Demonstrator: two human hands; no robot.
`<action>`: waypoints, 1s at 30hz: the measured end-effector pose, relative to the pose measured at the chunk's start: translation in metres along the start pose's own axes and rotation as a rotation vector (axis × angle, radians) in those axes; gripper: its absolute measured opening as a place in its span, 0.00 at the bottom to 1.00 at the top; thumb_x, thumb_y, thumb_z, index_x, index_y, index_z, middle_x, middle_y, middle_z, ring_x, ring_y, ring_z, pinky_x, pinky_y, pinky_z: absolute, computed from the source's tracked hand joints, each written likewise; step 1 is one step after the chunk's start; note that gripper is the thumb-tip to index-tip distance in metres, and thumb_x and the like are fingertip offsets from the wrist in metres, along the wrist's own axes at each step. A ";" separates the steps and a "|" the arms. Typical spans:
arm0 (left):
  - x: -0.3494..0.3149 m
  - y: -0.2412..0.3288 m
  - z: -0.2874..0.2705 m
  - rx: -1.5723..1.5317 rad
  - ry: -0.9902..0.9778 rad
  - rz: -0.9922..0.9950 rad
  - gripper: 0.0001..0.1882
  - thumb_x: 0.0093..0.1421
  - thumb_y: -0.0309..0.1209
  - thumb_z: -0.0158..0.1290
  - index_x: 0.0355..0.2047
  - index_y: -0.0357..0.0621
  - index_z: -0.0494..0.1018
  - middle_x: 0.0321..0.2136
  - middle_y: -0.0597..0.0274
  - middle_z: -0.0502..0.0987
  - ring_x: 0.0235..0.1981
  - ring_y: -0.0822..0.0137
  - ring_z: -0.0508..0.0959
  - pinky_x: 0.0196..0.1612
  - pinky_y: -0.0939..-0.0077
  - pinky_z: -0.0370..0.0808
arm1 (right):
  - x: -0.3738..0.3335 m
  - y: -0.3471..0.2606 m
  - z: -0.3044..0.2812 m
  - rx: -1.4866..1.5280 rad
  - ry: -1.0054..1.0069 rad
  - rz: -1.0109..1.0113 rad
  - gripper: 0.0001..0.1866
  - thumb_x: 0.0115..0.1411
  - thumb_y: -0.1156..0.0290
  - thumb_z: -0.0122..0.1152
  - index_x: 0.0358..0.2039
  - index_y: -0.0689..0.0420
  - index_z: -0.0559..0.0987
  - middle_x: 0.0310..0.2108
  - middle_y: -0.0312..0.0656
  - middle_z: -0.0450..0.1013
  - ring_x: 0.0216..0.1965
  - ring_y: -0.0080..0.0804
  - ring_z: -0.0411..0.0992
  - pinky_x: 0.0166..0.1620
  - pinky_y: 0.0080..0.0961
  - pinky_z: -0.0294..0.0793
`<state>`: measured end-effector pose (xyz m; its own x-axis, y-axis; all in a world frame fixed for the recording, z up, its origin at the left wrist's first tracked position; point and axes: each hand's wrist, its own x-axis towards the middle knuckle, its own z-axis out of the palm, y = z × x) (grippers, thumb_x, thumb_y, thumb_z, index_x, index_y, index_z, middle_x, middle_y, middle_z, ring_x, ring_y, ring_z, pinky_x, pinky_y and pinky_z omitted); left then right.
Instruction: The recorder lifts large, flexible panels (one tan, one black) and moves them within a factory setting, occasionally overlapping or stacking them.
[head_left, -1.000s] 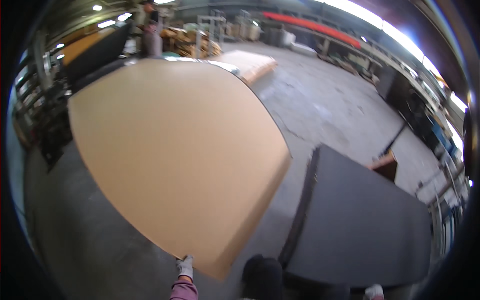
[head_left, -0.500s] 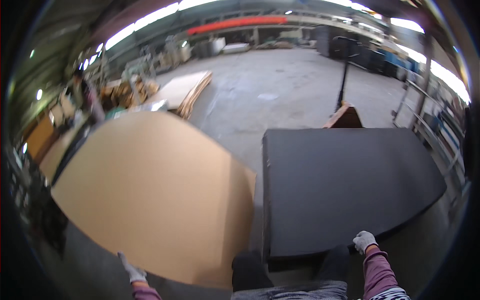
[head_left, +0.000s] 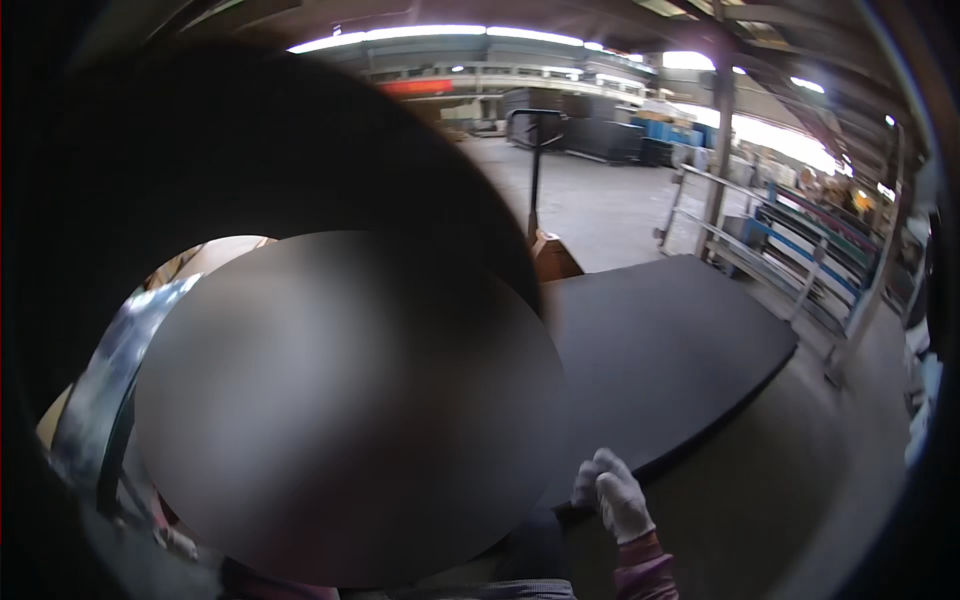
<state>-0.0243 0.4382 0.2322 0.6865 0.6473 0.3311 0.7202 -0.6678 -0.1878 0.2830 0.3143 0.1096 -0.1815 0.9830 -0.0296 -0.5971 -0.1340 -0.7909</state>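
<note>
My right hand [head_left: 615,495], in a pale glove, hovers at the near edge of the stack of black sheets [head_left: 670,340]. Its fingers are loosely bent and apart, and nothing shows in them. Far to the lower left, a small part of my gloved left hand [head_left: 178,543] appears beside a blurred grey oval [head_left: 350,410]. Its fingers are too unclear to read. That oval and a large dark shape [head_left: 330,140] above it, very close to the camera, cover the left and middle. I cannot make out what they are. No brown board can be seen.
Behind the black stack stands a pallet jack with an upright handle [head_left: 536,170] and an orange body [head_left: 555,258]. A metal rail frame [head_left: 740,240] runs along the right, near a post [head_left: 718,130]. Dark stacks [head_left: 600,135] stand farther back. A shiny sheet-like surface [head_left: 110,370] shows at left.
The view has swung right. The dark shape and blurred oval now cover where the brown board was. My right hand has loosened from a fist; my left has become mostly hidden.
</note>
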 end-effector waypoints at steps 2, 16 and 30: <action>0.021 0.144 -0.016 -0.284 -0.264 -0.036 0.17 0.62 0.42 0.46 0.41 0.41 0.71 0.39 0.52 0.75 0.42 0.54 0.76 0.46 0.62 0.71 | -0.005 -0.030 0.005 0.079 -0.157 -0.281 0.26 0.59 0.61 0.59 0.55 0.56 0.64 0.40 0.36 0.70 0.37 0.25 0.70 0.38 0.26 0.72; -0.532 0.056 -0.013 -0.163 -0.335 -1.512 0.37 0.62 0.48 0.50 0.63 0.35 0.56 0.62 0.43 0.58 0.65 0.52 0.55 0.65 0.65 0.55 | -0.047 0.098 -0.158 -0.323 0.948 0.397 0.41 0.58 0.45 0.55 0.61 0.65 0.62 0.64 0.56 0.55 0.66 0.51 0.52 0.62 0.44 0.55; -0.528 0.151 -0.019 -1.076 0.654 -2.186 0.28 0.61 0.49 0.46 0.48 0.36 0.72 0.43 0.47 0.75 0.45 0.54 0.74 0.47 0.62 0.72 | -0.020 0.066 -0.156 -0.312 1.021 0.613 0.40 0.59 0.47 0.54 0.64 0.59 0.57 0.67 0.55 0.47 0.67 0.54 0.47 0.65 0.49 0.45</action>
<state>-0.2800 -0.0116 0.0464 -0.7876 0.3469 -0.5093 -0.3568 0.4172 0.8359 0.3693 0.3055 -0.0379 0.4115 0.4347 -0.8010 -0.3909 -0.7098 -0.5860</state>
